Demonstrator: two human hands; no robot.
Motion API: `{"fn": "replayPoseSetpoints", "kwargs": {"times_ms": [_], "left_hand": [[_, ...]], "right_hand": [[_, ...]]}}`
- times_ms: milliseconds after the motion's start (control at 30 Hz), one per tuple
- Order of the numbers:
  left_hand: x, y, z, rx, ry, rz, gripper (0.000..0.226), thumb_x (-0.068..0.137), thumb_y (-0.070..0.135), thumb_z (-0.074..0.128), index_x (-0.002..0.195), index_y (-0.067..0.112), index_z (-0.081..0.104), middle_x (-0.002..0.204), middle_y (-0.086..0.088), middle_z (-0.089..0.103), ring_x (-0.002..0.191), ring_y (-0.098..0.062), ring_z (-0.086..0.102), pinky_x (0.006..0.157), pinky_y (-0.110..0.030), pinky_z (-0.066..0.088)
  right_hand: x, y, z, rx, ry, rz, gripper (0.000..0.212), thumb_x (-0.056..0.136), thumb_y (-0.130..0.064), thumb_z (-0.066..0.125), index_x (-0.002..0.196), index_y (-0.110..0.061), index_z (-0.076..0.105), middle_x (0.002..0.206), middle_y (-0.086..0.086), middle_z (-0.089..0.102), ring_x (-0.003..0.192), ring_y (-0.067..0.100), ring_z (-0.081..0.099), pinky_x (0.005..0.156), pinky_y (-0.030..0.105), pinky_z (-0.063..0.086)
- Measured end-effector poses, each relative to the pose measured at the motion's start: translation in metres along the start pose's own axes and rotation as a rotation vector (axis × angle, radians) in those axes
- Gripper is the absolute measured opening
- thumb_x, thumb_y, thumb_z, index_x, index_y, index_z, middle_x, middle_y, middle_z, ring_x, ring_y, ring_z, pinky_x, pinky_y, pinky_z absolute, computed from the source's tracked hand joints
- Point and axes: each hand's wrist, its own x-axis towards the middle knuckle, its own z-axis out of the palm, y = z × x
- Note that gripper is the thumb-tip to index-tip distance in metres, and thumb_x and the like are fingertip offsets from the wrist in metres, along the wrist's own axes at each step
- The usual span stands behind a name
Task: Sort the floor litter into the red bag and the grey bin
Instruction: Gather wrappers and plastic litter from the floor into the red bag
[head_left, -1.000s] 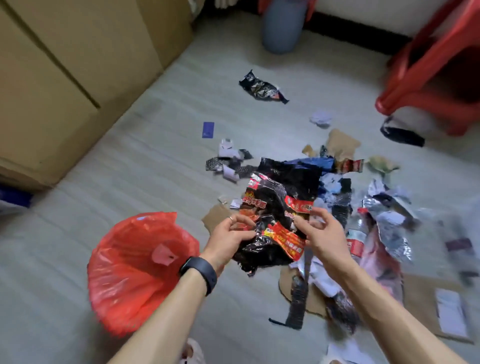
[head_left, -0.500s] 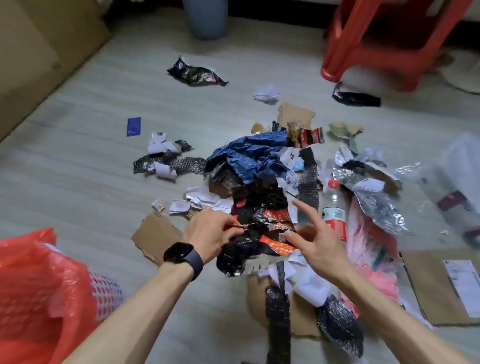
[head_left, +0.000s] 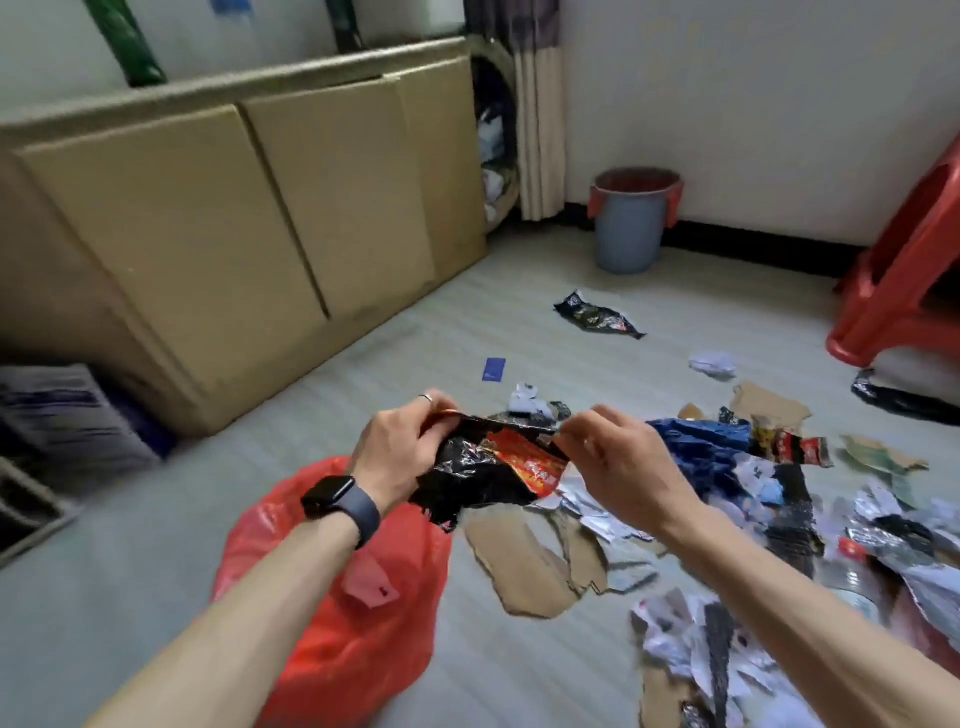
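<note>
Nearest the camera, the red bag (head_left: 353, 597) is seen slumped on the floor (head_left: 130, 571) below the left forearm; what it holds cannot be made out. Just right of it a torn cardboard piece (head_left: 524, 566) lies flat, and beyond that the litter pile (head_left: 753, 499) is spread along the right side: foil, paper scraps, a blue plastic sheet.

Above the bag's far edge, a black and red wrapper (head_left: 483, 467) is held off the floor. Its top edge is pinched at one end by the curled fingers of the left hand (head_left: 400, 457) and at the other by the curled fingers of the right hand (head_left: 618, 467). The wrapper's long axis is thus laid left to right, and its crumpled body hangs down toward the bag.

A strip of bare floor is left between the cardboard boxes (head_left: 234, 234) on the left and the litter on the right. On it lie a blue card (head_left: 493, 370), a second black wrapper (head_left: 597, 317) and a crumpled white paper (head_left: 712, 364). A red stool (head_left: 904, 291) bounds the right edge.

Farthest off, the grey bin (head_left: 628, 228) stands upright against the wall, lined in red; its contents are hidden.
</note>
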Motion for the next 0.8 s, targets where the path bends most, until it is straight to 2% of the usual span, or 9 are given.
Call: {"fn": "replayPoseSetpoints", "kwargs": {"times_ms": [100, 233, 333, 400, 467, 500, 567, 600, 800], "left_hand": [[-0.025, -0.029, -0.056, 0.279, 0.097, 0.084, 0.013, 0.095, 0.028, 0.057, 0.106, 0.027, 0.063, 0.086, -0.001, 0.071, 0.083, -0.026, 0.067, 0.068, -0.034, 0.052], [-0.061, -0.082, -0.106, 0.734, 0.027, -0.003, 0.024, 0.089, 0.023, 0.061, 0.11, 0.031, 0.056, 0.077, 0.0, 0.063, 0.065, -0.035, 0.067, 0.051, -0.041, 0.054], [-0.084, -0.094, -0.088, 0.919, -0.088, 0.117, 0.022, 0.072, 0.013, 0.063, 0.092, 0.017, 0.073, 0.055, 0.001, 0.054, 0.032, -0.026, 0.053, 0.029, -0.027, 0.038], [-0.092, -0.109, -0.054, 0.924, -0.142, 0.186, 0.027, 0.066, 0.017, 0.056, 0.084, 0.018, 0.077, 0.049, 0.001, 0.053, 0.028, -0.022, 0.051, 0.028, -0.022, 0.035], [-0.096, -0.11, -0.022, 0.933, -0.257, 0.147, 0.034, 0.072, 0.016, 0.049, 0.092, 0.022, 0.076, 0.055, 0.001, 0.061, 0.041, -0.021, 0.061, 0.036, -0.024, 0.041], [-0.095, -0.117, -0.007, 0.895, -0.334, 0.063, 0.035, 0.079, 0.014, 0.049, 0.105, 0.024, 0.07, 0.07, 0.0, 0.068, 0.062, -0.022, 0.069, 0.047, -0.027, 0.046], [-0.091, -0.144, 0.027, 0.822, -0.466, -0.117, 0.035, 0.091, 0.018, 0.049, 0.125, 0.024, 0.054, 0.114, -0.005, 0.065, 0.112, -0.028, 0.057, 0.083, -0.036, 0.045], [-0.088, -0.157, 0.04, 0.775, -0.559, -0.169, 0.036, 0.091, 0.023, 0.05, 0.128, 0.024, 0.052, 0.127, -0.006, 0.057, 0.123, -0.029, 0.047, 0.096, -0.039, 0.039], [-0.09, -0.217, 0.107, 0.459, -0.909, -0.385, 0.063, 0.072, 0.058, 0.041, 0.13, 0.036, 0.054, 0.138, 0.001, 0.056, 0.128, -0.024, 0.05, 0.106, -0.033, 0.039]], "right_hand": [[0.015, -0.043, 0.032, 0.02, -0.154, 0.045, 0.02, 0.093, -0.039, 0.064, 0.094, -0.02, 0.064, 0.089, -0.004, 0.063, 0.074, 0.014, 0.054, 0.069, 0.029, 0.047], [0.009, -0.083, 0.08, 0.077, -0.398, 0.176, 0.043, 0.091, -0.054, 0.058, 0.119, -0.021, 0.056, 0.115, 0.001, 0.063, 0.086, 0.016, 0.06, 0.088, 0.032, 0.049], [-0.002, -0.093, 0.112, 0.034, -0.543, 0.25, 0.064, 0.09, -0.058, 0.054, 0.139, -0.02, 0.041, 0.136, 0.008, 0.052, 0.119, 0.026, 0.056, 0.101, 0.035, 0.045], [-0.008, -0.099, 0.132, 0.015, -0.582, 0.256, 0.071, 0.09, -0.055, 0.054, 0.147, -0.019, 0.031, 0.14, 0.011, 0.047, 0.128, 0.028, 0.048, 0.106, 0.035, 0.04], [-0.014, -0.101, 0.144, -0.006, -0.597, 0.258, 0.079, 0.09, -0.052, 0.054, 0.153, -0.018, 0.02, 0.143, 0.011, 0.043, 0.13, 0.029, 0.045, 0.106, 0.035, 0.039], [-0.016, -0.099, 0.151, -0.015, -0.602, 0.264, 0.083, 0.09, -0.052, 0.054, 0.154, -0.017, 0.015, 0.145, 0.011, 0.041, 0.13, 0.03, 0.044, 0.107, 0.036, 0.038], [-0.018, -0.088, 0.165, -0.025, -0.613, 0.282, 0.085, 0.09, -0.05, 0.054, 0.155, -0.016, 0.01, 0.145, 0.011, 0.039, 0.129, 0.032, 0.045, 0.106, 0.039, 0.039], [-0.019, -0.081, 0.171, -0.025, -0.616, 0.286, 0.085, 0.09, -0.05, 0.053, 0.154, -0.016, 0.01, 0.145, 0.011, 0.04, 0.127, 0.033, 0.046, 0.106, 0.041, 0.04], [-0.041, -0.053, 0.199, 0.106, -0.597, 0.289, 0.084, 0.082, -0.048, 0.031, 0.156, -0.02, 0.0, 0.158, 0.002, 0.025, 0.137, 0.025, 0.037, 0.112, 0.042, 0.035]]}}
